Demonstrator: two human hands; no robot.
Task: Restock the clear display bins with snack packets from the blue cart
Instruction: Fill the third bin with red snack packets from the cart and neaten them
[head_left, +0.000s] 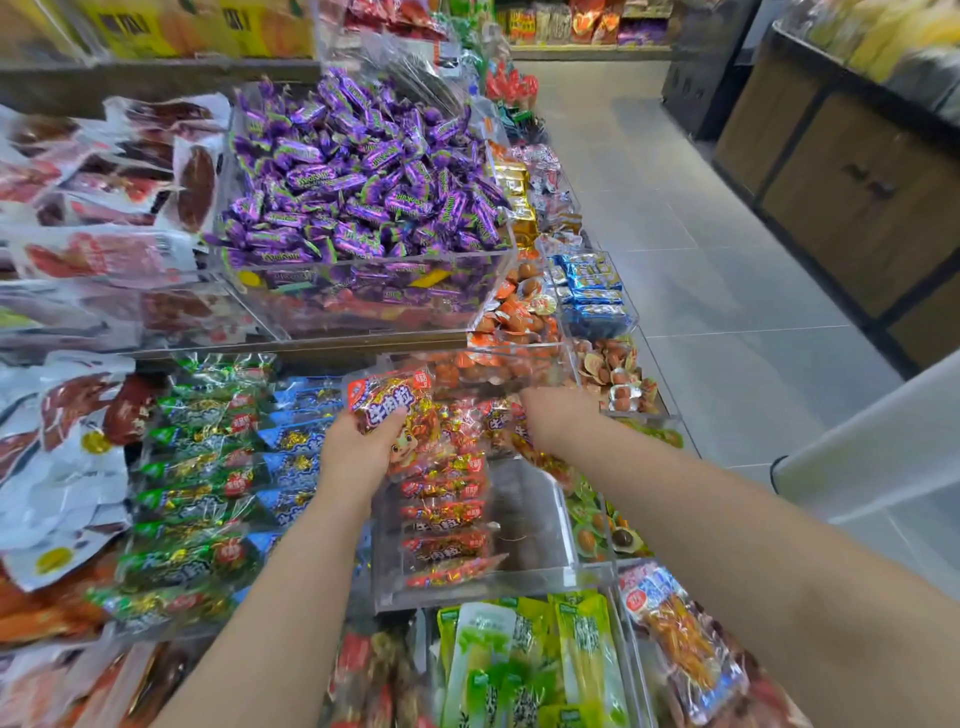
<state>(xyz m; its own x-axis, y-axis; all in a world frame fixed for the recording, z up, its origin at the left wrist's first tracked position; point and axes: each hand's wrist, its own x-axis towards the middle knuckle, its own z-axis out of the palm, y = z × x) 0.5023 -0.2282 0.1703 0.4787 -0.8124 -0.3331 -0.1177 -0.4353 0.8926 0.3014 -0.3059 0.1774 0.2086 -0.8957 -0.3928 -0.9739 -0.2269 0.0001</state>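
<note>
My left hand (358, 452) grips a red snack packet (389, 397) and holds it upright over a clear display bin (530, 577). A row of matching red packets (447, 514) stands along the left side of that bin; its right half shows bare bottom. My right hand (553, 418) reaches to the bin's far right corner, its fingers curled on more red packets (498, 415) there. The blue cart is not in view.
Green packets (192, 499) and blue packets (293, 441) fill the bins to the left. A heaped bin of purple candies (363, 182) stands on the shelf above. Light green packets (519, 660) lie in front. The tiled aisle (701, 260) runs along the right.
</note>
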